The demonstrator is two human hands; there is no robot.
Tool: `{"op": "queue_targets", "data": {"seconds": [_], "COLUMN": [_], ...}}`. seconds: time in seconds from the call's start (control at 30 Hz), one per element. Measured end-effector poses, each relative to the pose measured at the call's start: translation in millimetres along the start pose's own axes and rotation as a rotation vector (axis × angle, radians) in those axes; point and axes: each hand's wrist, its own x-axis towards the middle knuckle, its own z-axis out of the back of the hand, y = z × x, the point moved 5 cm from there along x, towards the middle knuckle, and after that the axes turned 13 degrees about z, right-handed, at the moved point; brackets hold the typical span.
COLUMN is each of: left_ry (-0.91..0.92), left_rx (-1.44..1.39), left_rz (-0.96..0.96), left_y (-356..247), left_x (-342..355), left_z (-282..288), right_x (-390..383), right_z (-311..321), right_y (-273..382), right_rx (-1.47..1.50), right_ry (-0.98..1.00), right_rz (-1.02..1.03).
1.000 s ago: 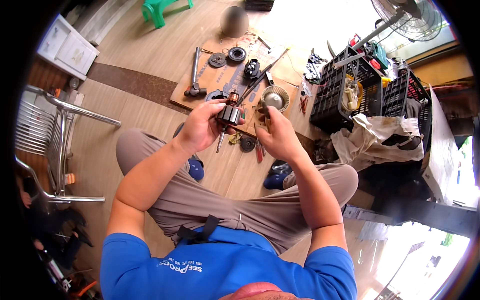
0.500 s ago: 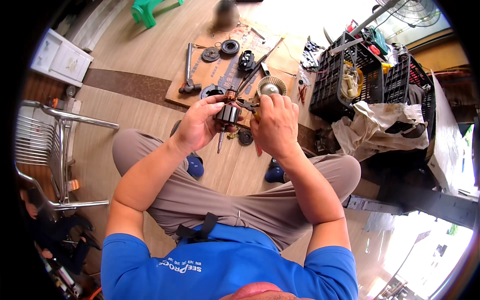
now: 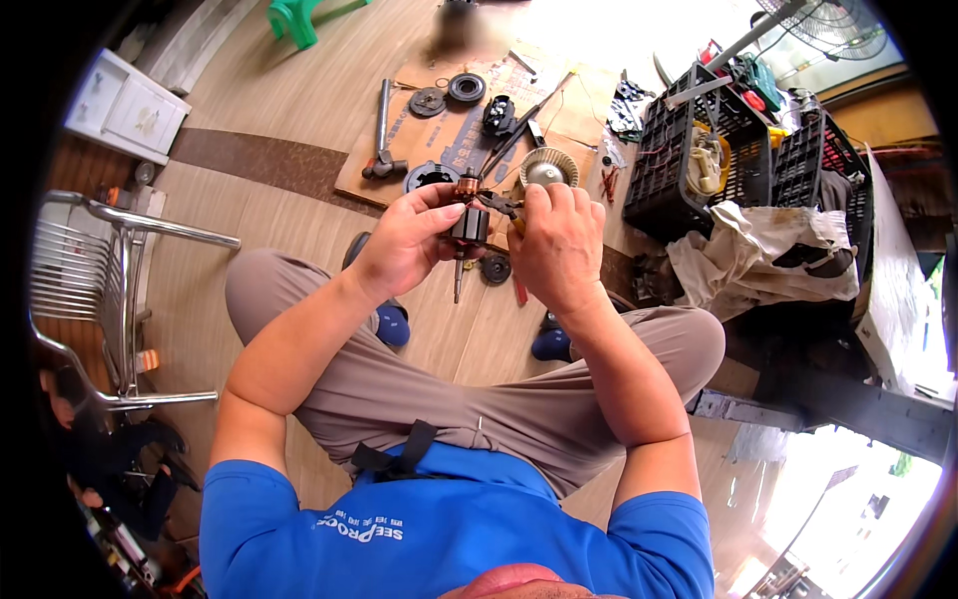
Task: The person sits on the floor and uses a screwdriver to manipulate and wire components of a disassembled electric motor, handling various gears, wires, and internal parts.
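Observation:
Between my hands is a motor armature (image 3: 470, 228) with a copper commutator at its upper end and a bare steel shaft pointing down toward me. My left hand (image 3: 407, 240) grips it from the left, thumb across its upper part. In my right hand (image 3: 561, 238), fingers wrapped round the handles, is a pair of pliers (image 3: 496, 203). The plier jaws reach left to the winding by the commutator. Whether they pinch a wire there is too small to tell. Beyond lies a cardboard sheet (image 3: 349, 178) with motor parts, among them a pale fan wheel (image 3: 549, 172).
On the cardboard are a hammer (image 3: 383, 130), a black ring (image 3: 466, 88) and a black motor part (image 3: 498, 115). Black crates (image 3: 656, 165) with a draped cloth (image 3: 768, 255) stand at right. A metal chair (image 3: 125, 299) is at left, a green stool (image 3: 292, 20) far left.
The armature has turned slightly, its shaft now hanging straighter down. Both hands sit a little further right in view, with their grips unchanged. The whole scene has shifted slightly.

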Motion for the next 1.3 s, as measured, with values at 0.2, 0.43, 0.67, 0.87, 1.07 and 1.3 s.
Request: {"op": "queue_targets", "data": {"seconds": [0.2, 0.43, 0.67, 0.87, 1.07, 1.3], "left_ry": [-0.042, -0.086, -0.08, -0.046, 0.003, 0.138], "left_rx": [0.052, 0.103, 0.076, -0.039, -0.056, -0.101], "left_rz": [-0.02, 0.009, 0.017, 0.018, -0.092, -0.118], "left_y": [0.0, 1.0, 2.2, -1.2, -19.0, -26.3], "left_x": [-0.4, -1.0, 1.2, 0.3, 0.9, -8.3], "left_z": [2.6, 3.7, 9.5, 13.6, 14.2, 11.7], "right_x": [-2.0, -6.0, -6.8, -8.3, -64.1, -196.4], "right_z": [-4.2, -14.4, -32.9, -50.1, -154.7, -248.2], "right_y": [1.0, 0.9, -2.5, -19.6, -59.7, -54.1], "right_rx": [-0.024, -0.024, 0.126, 0.289, 0.327, 0.136], "right_ry": [-0.007, 0.034, 0.037, 0.097, 0.745, 1.395], "right_rz": [0.005, -0.006, -0.056, -0.214, -0.38, -0.317]}}
